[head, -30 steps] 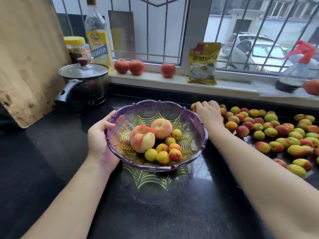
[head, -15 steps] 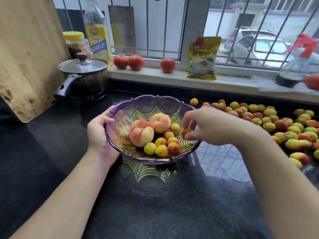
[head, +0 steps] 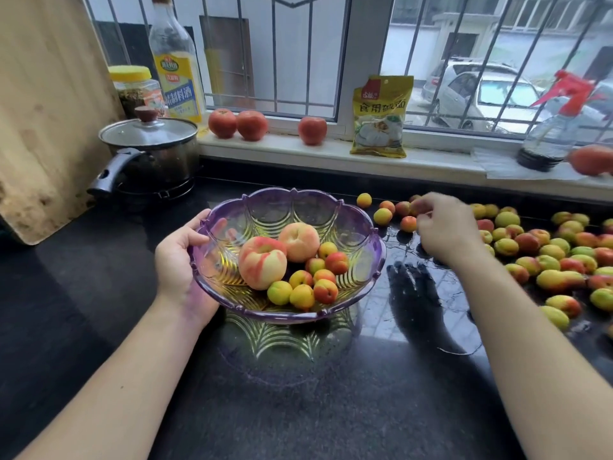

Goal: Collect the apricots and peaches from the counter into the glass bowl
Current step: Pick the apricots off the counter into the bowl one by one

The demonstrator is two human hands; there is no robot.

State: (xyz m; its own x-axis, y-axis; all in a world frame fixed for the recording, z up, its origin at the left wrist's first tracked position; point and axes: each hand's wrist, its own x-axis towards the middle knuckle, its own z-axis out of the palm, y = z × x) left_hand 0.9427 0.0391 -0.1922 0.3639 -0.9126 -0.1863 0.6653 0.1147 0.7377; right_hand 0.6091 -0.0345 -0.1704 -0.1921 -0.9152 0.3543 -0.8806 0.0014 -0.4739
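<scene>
Left hand (head: 180, 260) grips the bowl (head: 371, 257) at its left rim, thumb over the edge, fingers underneath. Bowl is purple-tinted glass, held tilted just above the black counter (head: 298, 410); its reflection shows below.

Inside the bowl: 2 peaches (head: 262, 267), touching, toward the middle. 8 small apricots (head: 311, 283) are clustered at their right and front.

Right hand (head: 444, 227) is over the counter to the right of the bowl, at the near edge of the loose fruit (head: 537, 257). Fingers curled downward among the fruit, blurred. Cannot tell whether they hold anything. Dark reflection of the hand lies on the wet counter beneath.

Loose fruit is spread along the counter's right side, yellow-green to red, many pieces touching. A few sit apart nearer the bowl; 1 orange one (head: 364, 200) is closest to the sill.

Behind: pot (head: 156, 151) with glass lid at back left, a cutting board (head: 43, 104) leaning at far left. On the sill (head: 298, 151): 3 red fruits (head: 252, 125), a yellow packet (head: 381, 116), a spray bottle (head: 550, 137) with red trigger. A bottle (head: 177, 74) and a jar (head: 136, 89) stand behind the pot.
</scene>
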